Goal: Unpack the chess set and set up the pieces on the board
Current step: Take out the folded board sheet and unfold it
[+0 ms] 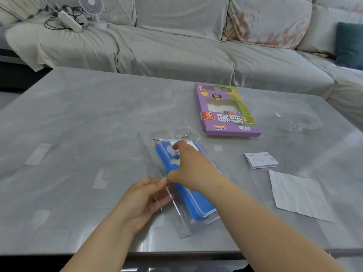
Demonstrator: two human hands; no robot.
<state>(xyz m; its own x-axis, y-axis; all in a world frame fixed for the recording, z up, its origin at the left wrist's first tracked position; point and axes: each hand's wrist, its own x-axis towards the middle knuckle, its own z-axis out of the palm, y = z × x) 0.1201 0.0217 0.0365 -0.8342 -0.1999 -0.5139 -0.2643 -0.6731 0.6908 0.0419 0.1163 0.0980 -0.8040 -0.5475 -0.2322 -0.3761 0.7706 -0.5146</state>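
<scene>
The blue case (198,203) of the chess set lay near the front middle of the tabletop (88,124), inside a clear sleeve (182,228) that stuck out past it at the near end. The purple box (225,114) sat well apart toward the far right. Our left hand (145,197) had its fingers (162,180) and thumb closed in a pinch on the sleeve's left edge, beside the middle of the case. Our right hand (194,167) lay across the top of the case, its fingers bent over the far half and its thumb down against the left fingertips. We could not tell whether that thumb gripped the film or only pressed on it. We judged the case light and stiff, a hard shell that would keep its shape under a firm hold on its long sides. The sleeve looked thin, limp and slick, likely to slip through a loose pinch and cling to the case. So the film wanted a tight hold right at its loose edge, and the case a level hold across its width, since whatever small pieces it carried might spill. A leaflet (260,160), a white sheet (298,195) and some crumpled film (302,122) lay to the right.
</scene>
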